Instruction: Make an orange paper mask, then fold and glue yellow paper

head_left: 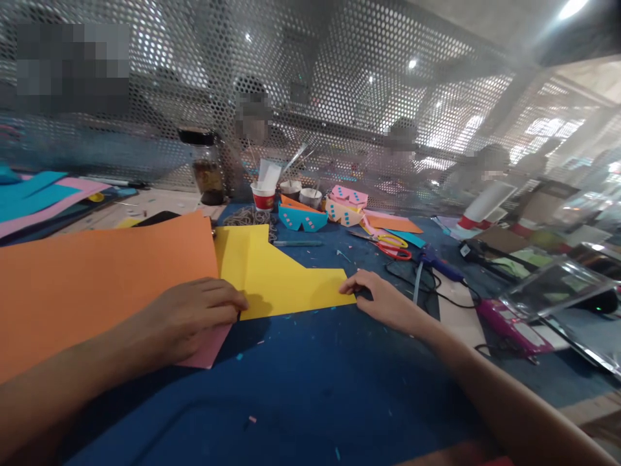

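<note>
A yellow paper sheet (286,285) with a slanted, cut-away upper edge lies flat on the blue table in front of me. My left hand (204,314) rests over its lower left part, fingers curled close together at the lower edge; the thumb's grip is partly hidden. At the opposite end, my right hand (381,298) pinches the narrow right edge between thumb and fingers. Beneath my left forearm spreads a large orange sheet (107,272), which meets the yellow one. A corner of pink paper (208,349) sticks out below my left hand.
Behind the yellow sheet are decorated paper glasses (303,219), a red and white cup (263,196), scissors (392,249) and a lidded jar (208,171). On the right lie a blue glue gun (444,265) with its cord and a magenta device (514,330). A perforated metal screen (315,84) stands behind.
</note>
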`<action>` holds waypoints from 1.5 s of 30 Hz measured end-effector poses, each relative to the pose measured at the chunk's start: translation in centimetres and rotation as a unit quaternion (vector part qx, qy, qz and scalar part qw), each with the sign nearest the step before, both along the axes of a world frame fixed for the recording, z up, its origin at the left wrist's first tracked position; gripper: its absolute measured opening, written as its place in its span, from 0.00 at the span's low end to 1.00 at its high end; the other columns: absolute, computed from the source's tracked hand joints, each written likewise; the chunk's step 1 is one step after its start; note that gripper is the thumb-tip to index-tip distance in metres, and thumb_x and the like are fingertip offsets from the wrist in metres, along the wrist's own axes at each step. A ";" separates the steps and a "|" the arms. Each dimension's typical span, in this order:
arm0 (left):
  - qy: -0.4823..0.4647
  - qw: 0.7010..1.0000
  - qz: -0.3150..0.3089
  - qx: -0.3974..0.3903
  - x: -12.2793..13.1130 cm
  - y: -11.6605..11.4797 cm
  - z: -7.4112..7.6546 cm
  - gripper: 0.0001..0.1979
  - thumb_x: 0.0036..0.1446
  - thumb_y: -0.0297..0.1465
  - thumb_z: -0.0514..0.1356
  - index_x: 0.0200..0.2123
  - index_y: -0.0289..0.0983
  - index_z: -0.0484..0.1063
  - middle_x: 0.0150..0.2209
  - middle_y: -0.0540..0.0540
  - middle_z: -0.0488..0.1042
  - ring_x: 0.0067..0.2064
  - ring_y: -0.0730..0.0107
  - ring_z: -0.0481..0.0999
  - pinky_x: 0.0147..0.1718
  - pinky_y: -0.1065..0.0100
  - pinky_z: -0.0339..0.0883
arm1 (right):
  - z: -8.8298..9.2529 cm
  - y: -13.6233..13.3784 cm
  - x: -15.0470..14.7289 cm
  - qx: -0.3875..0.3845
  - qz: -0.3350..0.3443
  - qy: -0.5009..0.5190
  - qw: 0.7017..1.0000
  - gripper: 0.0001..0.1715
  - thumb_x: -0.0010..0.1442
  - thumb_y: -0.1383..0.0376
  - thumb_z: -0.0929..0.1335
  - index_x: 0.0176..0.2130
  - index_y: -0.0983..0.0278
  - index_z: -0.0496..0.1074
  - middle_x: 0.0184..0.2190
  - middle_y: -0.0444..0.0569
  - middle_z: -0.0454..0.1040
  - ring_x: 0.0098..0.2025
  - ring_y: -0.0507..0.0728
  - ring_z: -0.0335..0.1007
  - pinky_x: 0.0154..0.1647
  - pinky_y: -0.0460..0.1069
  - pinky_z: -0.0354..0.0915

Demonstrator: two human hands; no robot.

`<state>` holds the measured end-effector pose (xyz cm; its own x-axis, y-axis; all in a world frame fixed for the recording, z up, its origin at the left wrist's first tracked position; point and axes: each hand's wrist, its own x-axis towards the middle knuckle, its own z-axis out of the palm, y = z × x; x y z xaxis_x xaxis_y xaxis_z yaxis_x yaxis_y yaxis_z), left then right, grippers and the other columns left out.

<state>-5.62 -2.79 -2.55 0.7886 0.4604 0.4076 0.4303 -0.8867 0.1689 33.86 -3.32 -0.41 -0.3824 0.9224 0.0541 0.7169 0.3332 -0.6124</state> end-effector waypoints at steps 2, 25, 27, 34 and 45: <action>-0.038 0.999 0.018 -0.015 0.1 0.0 -0.3 0.16 0.65 0.22 0.53 0.37 0.45 0.78 0.46 0.49 0.83 0.48 0.66 0.80 0.47 0.63 0.73 | -0.2 0.1 0.1 0.000 0.004 0.009 1.000 0.26 0.52 0.81 0.63 0.45 0.62 0.77 0.47 0.49 0.79 0.52 0.58 0.74 0.57 0.55 0.66; -0.100 0.977 0.188 -0.021 0.6 0.2 -0.2 0.14 0.69 0.31 0.51 0.48 0.42 0.77 0.49 0.46 0.82 0.54 0.61 0.77 0.56 0.61 0.69 | 2.3 2.8 -2.9 0.061 0.032 -0.077 0.995 0.22 0.56 0.66 0.76 0.51 0.64 0.75 0.49 0.52 0.75 0.53 0.62 0.69 0.57 0.56 0.62; -0.102 0.974 0.199 -0.021 0.5 0.3 0.1 0.14 0.69 0.33 0.51 0.50 0.42 0.76 0.51 0.46 0.81 0.55 0.61 0.76 0.57 0.61 0.68 | 2.7 2.5 -2.6 0.058 0.034 -0.033 0.997 0.13 0.58 0.68 0.74 0.44 0.64 0.76 0.43 0.48 0.76 0.46 0.58 0.72 0.49 0.52 0.64; -0.133 0.949 0.284 0.002 -0.1 1.3 3.3 0.19 0.70 0.42 0.51 0.56 0.40 0.71 0.59 0.43 0.75 0.63 0.57 0.70 0.66 0.52 0.59 | 4.2 1.3 -1.7 0.170 0.149 0.061 0.972 0.16 0.54 0.79 0.70 0.39 0.61 0.76 0.43 0.47 0.77 0.49 0.57 0.71 0.55 0.54 0.64; 0.007 0.952 0.160 -0.259 6.7 4.6 9.4 0.31 0.64 0.57 0.53 0.60 0.45 0.75 0.63 0.44 0.74 0.66 0.49 0.69 0.64 0.54 0.61 | 9.7 -3.1 -1.1 0.273 0.226 0.093 0.931 0.23 0.56 0.84 0.66 0.38 0.57 0.76 0.55 0.45 0.73 0.66 0.60 0.62 0.68 0.63 0.57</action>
